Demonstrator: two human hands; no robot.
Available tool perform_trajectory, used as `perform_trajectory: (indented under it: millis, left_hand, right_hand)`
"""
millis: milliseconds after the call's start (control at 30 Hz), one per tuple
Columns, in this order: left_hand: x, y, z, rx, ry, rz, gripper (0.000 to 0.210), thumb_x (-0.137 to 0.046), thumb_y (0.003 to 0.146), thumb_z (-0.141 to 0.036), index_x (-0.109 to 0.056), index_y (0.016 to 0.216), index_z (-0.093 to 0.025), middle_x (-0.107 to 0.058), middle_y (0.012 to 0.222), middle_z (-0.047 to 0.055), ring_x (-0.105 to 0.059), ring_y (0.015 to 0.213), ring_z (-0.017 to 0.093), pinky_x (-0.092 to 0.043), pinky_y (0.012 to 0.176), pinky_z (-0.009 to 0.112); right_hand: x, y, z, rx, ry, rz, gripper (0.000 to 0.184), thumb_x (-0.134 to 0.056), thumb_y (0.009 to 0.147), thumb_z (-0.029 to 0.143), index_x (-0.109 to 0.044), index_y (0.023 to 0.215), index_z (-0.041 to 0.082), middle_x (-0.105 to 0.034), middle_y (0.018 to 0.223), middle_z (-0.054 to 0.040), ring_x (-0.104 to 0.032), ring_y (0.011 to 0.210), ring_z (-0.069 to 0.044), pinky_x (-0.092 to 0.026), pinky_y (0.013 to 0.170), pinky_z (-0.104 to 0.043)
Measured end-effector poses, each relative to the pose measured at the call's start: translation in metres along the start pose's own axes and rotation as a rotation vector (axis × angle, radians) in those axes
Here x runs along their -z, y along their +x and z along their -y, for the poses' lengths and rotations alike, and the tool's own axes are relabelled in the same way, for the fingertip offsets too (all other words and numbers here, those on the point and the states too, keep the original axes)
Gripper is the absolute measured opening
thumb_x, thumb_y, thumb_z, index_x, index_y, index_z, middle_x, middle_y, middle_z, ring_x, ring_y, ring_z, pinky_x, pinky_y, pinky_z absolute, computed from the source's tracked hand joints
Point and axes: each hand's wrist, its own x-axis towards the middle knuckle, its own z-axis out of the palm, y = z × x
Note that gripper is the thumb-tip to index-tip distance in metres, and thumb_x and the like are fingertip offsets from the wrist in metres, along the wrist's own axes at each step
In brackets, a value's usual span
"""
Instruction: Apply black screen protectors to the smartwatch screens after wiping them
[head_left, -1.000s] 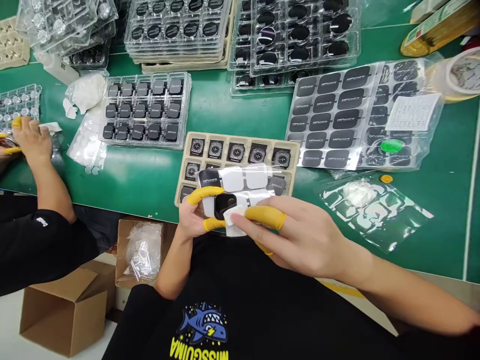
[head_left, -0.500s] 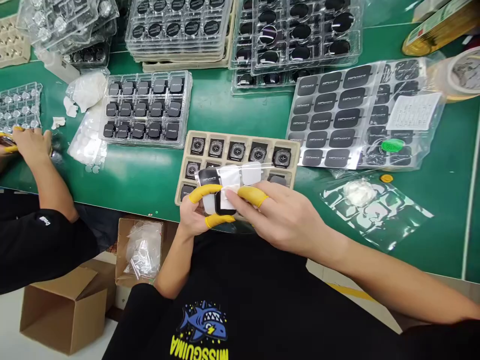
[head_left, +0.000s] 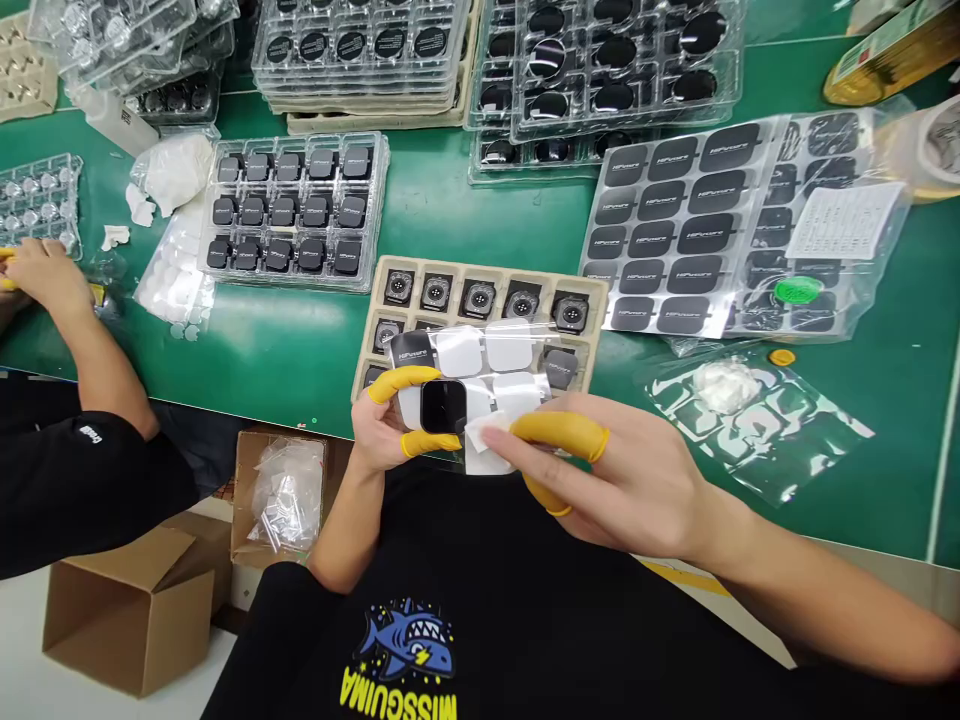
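My left hand (head_left: pixel 386 425), with yellow finger cots on, grips a smartwatch body (head_left: pixel 442 407) by its edges, its black screen facing up. A white wiping cloth (head_left: pixel 486 440) is pinched in my right hand (head_left: pixel 600 470), at the lower right edge of the watch; yellow cots cover some of those fingers too. Beneath the watch lies a sticker sheet (head_left: pixel 510 347) with white blank spots and one black label. The sheet covers part of a beige tray (head_left: pixel 600 300) holding several watch bodies with their backs up.
Clear trays with black square pieces (head_left: pixel 296 205) stand at left. Sheets of black labels (head_left: pixel 679 235) and a clear bag with white wadding (head_left: pixel 724 385) lie at right. Stacked trays (head_left: pixel 615 70) line the back. A co-worker's hand (head_left: pixel 52 280) works at far left.
My right hand has moved right and down with the cloth, uncovering the watch's black screen. My left hand keeps its hold on the watch. The co-worker's hand has shifted slightly left.
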Motion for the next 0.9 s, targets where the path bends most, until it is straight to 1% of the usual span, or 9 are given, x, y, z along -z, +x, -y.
perform_trajectory:
  millis: [100, 200, 267, 367, 500, 600, 667, 767, 900]
  left_hand:
    - [0.000, -0.002, -0.001, -0.019, -0.035, 0.028, 0.075, -0.112, 0.058, -0.056, -0.089, 0.122, -0.026, -0.090, 0.102, 0.006, -0.086, 0.089, 0.022, -0.072, 0.085, 0.031]
    - [0.000, -0.004, -0.001, -0.016, -0.044, 0.069, 0.068, -0.109, 0.067, -0.054, -0.088, 0.125, -0.025, -0.090, 0.105, 0.007, -0.087, 0.089, 0.023, -0.072, 0.085, 0.031]
    - [0.000, -0.005, 0.000, 0.000, -0.006, 0.116, 0.064, -0.107, 0.072, -0.054, -0.087, 0.126, -0.024, -0.090, 0.101, 0.006, -0.086, 0.083, 0.022, -0.071, 0.078, 0.030]
    - [0.000, -0.005, 0.002, 0.024, 0.077, 0.175, 0.063, -0.103, 0.076, -0.057, -0.087, 0.126, -0.022, -0.087, 0.092, 0.004, -0.081, 0.072, 0.019, -0.067, 0.068, 0.027]
    - [0.000, -0.004, 0.005, 0.051, 0.109, 0.168, 0.070, -0.105, 0.070, -0.062, -0.086, 0.123, -0.021, -0.087, 0.096, 0.005, -0.081, 0.076, 0.020, -0.068, 0.071, 0.029]
    - [0.003, -0.004, 0.007, 0.081, 0.093, 0.122, 0.073, -0.108, 0.065, -0.061, -0.087, 0.122, -0.021, -0.087, 0.095, 0.004, -0.080, 0.076, 0.020, -0.068, 0.071, 0.031]
    - [0.005, -0.004, 0.007, 0.086, 0.067, 0.090, 0.075, -0.110, 0.061, -0.060, -0.087, 0.122, -0.021, -0.086, 0.096, 0.004, -0.080, 0.078, 0.020, -0.068, 0.072, 0.031]
    - [0.006, -0.002, 0.006, 0.068, 0.024, 0.062, 0.076, -0.112, 0.058, -0.056, -0.088, 0.121, -0.022, -0.086, 0.096, 0.004, -0.081, 0.079, 0.020, -0.069, 0.075, 0.031]
    - [0.003, 0.001, 0.004, 0.037, -0.026, 0.051, 0.075, -0.112, 0.058, -0.055, -0.089, 0.122, -0.024, -0.089, 0.101, 0.005, -0.084, 0.085, 0.021, -0.070, 0.080, 0.031]
  right_hand:
    - [-0.001, 0.002, 0.000, 0.000, 0.004, 0.003, 0.039, -0.070, 0.104, 0.014, -0.073, 0.143, 0.018, -0.078, 0.102, -0.0087, -0.072, 0.090, -0.024, -0.059, 0.078, -0.039]
    - [0.001, 0.015, -0.001, 0.051, -0.006, 0.023, 0.031, -0.065, 0.108, 0.012, -0.073, 0.138, 0.016, -0.079, 0.098, -0.0079, -0.069, 0.084, -0.022, -0.056, 0.073, -0.037]
    - [0.002, 0.026, -0.002, 0.126, -0.030, 0.073, 0.026, -0.060, 0.111, 0.011, -0.074, 0.132, 0.014, -0.079, 0.095, -0.0068, -0.068, 0.083, -0.021, -0.055, 0.072, -0.036]
    - [-0.001, 0.038, -0.004, 0.216, -0.085, 0.133, 0.027, -0.054, 0.113, 0.010, -0.077, 0.128, 0.015, -0.077, 0.093, -0.0059, -0.069, 0.086, -0.021, -0.054, 0.072, -0.036]
    - [-0.005, 0.043, -0.011, 0.212, -0.196, 0.109, 0.030, -0.059, 0.108, 0.008, -0.078, 0.132, 0.012, -0.075, 0.092, -0.0085, -0.068, 0.089, -0.024, -0.051, 0.071, -0.038]
    - [0.001, 0.040, -0.019, 0.138, -0.304, 0.092, 0.031, -0.057, 0.104, 0.003, -0.079, 0.125, 0.012, -0.071, 0.083, -0.0075, -0.064, 0.082, -0.025, -0.049, 0.067, -0.039]
    - [0.007, 0.035, -0.022, 0.078, -0.333, 0.033, 0.032, -0.057, 0.103, 0.002, -0.078, 0.123, 0.014, -0.074, 0.086, -0.0082, -0.063, 0.080, -0.024, -0.049, 0.065, -0.038]
    - [0.013, 0.026, -0.019, 0.039, -0.252, -0.043, 0.033, -0.066, 0.101, 0.003, -0.077, 0.129, 0.015, -0.078, 0.096, -0.0101, -0.064, 0.082, -0.024, -0.050, 0.064, -0.037]
    - [0.011, 0.020, -0.007, 0.087, -0.085, -0.029, 0.028, -0.066, 0.103, 0.005, -0.079, 0.127, 0.011, -0.076, 0.094, -0.0096, -0.065, 0.084, -0.023, -0.056, 0.069, -0.039]
